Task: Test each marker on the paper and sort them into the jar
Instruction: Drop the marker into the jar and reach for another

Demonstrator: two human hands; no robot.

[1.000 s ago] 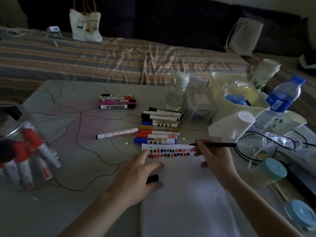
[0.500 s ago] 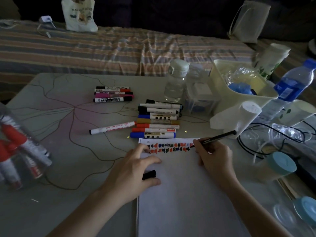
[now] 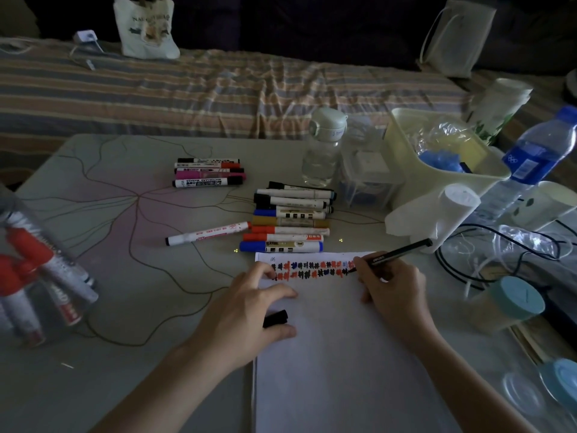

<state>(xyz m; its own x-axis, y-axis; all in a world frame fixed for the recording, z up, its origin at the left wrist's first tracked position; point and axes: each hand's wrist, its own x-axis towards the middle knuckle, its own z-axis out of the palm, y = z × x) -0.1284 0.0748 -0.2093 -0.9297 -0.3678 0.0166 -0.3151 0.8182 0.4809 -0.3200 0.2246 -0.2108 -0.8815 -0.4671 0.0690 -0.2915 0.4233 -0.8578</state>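
- Black pen [image 3: 398, 253] pinched in right hand [image 3: 392, 287], tip on paper [image 3: 337, 348] at row's end: testing step.
- Left hand [image 3: 249, 310] pins the sheet, fingers curled, gripping black cap [image 3: 275, 318].
- Jar [image 3: 37, 276] at 9 o'clock, holding red markers.
- Next, likely: recap, carry to jar.

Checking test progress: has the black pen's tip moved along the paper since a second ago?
Yes. The black pen tip dropped from the upper row's right end to the lower row's on the paper.
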